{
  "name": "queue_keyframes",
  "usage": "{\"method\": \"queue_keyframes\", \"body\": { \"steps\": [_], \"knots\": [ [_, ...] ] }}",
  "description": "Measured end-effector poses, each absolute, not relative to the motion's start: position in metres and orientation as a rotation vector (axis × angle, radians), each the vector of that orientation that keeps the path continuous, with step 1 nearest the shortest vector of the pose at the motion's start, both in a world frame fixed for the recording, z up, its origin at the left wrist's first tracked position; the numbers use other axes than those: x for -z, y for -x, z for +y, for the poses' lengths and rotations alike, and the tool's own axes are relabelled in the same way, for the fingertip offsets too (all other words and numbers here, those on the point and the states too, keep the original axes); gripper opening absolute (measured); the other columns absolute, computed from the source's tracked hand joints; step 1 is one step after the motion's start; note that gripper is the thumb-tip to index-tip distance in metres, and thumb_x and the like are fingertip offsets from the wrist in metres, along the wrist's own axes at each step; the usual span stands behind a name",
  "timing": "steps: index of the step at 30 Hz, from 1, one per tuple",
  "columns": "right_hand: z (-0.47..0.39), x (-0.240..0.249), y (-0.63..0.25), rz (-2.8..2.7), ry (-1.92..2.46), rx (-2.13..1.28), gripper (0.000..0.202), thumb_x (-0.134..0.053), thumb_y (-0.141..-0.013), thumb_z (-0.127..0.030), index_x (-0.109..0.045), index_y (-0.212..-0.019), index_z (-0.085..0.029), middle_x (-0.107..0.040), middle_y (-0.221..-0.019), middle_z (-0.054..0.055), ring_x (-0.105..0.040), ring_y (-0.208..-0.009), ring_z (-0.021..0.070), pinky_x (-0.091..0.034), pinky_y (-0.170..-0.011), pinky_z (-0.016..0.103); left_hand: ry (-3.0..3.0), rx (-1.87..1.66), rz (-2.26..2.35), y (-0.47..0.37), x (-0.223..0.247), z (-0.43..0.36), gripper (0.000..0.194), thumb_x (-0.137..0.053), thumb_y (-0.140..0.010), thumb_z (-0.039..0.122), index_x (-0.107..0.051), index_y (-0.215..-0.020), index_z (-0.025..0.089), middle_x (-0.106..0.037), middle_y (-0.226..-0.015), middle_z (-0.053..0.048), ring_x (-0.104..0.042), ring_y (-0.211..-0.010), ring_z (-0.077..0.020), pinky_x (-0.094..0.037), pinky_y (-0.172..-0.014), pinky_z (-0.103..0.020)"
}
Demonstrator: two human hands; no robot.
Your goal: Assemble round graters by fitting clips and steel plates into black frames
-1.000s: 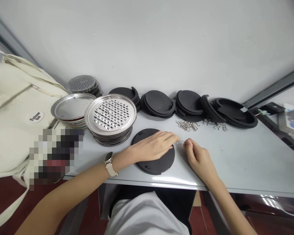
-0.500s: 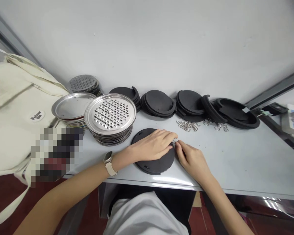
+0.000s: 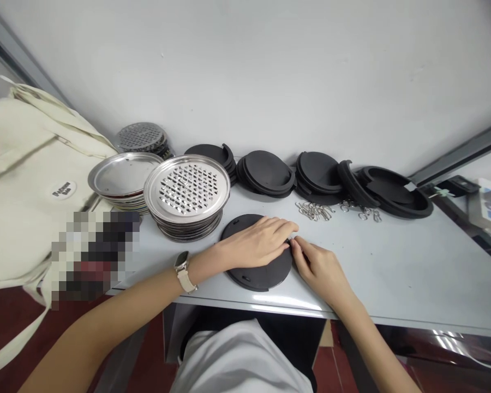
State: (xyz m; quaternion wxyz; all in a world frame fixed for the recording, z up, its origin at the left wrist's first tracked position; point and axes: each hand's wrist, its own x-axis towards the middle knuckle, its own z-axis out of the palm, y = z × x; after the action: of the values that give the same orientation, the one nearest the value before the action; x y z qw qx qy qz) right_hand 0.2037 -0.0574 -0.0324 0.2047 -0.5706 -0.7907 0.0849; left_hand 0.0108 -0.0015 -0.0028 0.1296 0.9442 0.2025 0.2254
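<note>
A round black plastic disc (image 3: 265, 277) with small slots lies flat near the front edge of the table. My left hand (image 3: 259, 243) rests across its top, its bent fingers gripping the right rim. At that same rim, my right hand (image 3: 319, 267) is closed in a pinch, thumb against forefinger. A bit of silver metal shows between the two hands; it looks like a small metal clasp (image 3: 290, 238), mostly covered by fingertips. Beyond the hands lies a small heap of metal clasps (image 3: 314, 211).
Metal grater discs (image 3: 188, 188) are stacked at left, beside plain metal discs (image 3: 125, 174) and another grater stack (image 3: 141, 137). Black round parts (image 3: 265, 172) line the wall, with larger black rings (image 3: 423, 204) at right. A cream bag (image 3: 20, 191) leans over the left side.
Both hands stay at the disc's right rim. The right fingertips have shifted slightly left, closer to the left hand, and less of the metal piece shows. The view has shifted slightly.
</note>
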Motion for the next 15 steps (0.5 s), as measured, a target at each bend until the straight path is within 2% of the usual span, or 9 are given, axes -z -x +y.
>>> {"method": "queue_keyframes", "body": {
  "steps": [5, 15],
  "knots": [
    [-0.0590, 0.0281, -0.2044, -2.199, 1.565, -0.293, 0.036, -0.033, -0.100, -0.034, -0.050, -0.072, -0.021, -0.053, -0.054, -0.001, -0.049, -0.044, 0.0142, -0.032, -0.049, 0.025, -2.671, -0.640, 0.560, -0.0106, 0.0028, -0.0010, 0.022, -0.039, -0.096, 0.012, -0.041, -0.118, 0.016, -0.059, -0.112, -0.012, -0.057, -0.106, -0.0235, -0.046, -0.096, -0.040],
    [-0.0592, 0.0316, -0.2036, -2.202, 1.555, -0.235, 0.034, -0.035, -0.099, -0.032, -0.051, -0.072, -0.020, -0.051, -0.052, -0.002, -0.047, -0.042, 0.0133, -0.031, -0.049, 0.025, -2.614, -0.603, 0.587, -0.0086, 0.0012, -0.0028, 0.029, -0.045, -0.096, 0.011, -0.037, -0.123, 0.016, -0.060, -0.112, -0.012, -0.059, -0.106, -0.0235, -0.049, -0.091, -0.036]
  ]
}}
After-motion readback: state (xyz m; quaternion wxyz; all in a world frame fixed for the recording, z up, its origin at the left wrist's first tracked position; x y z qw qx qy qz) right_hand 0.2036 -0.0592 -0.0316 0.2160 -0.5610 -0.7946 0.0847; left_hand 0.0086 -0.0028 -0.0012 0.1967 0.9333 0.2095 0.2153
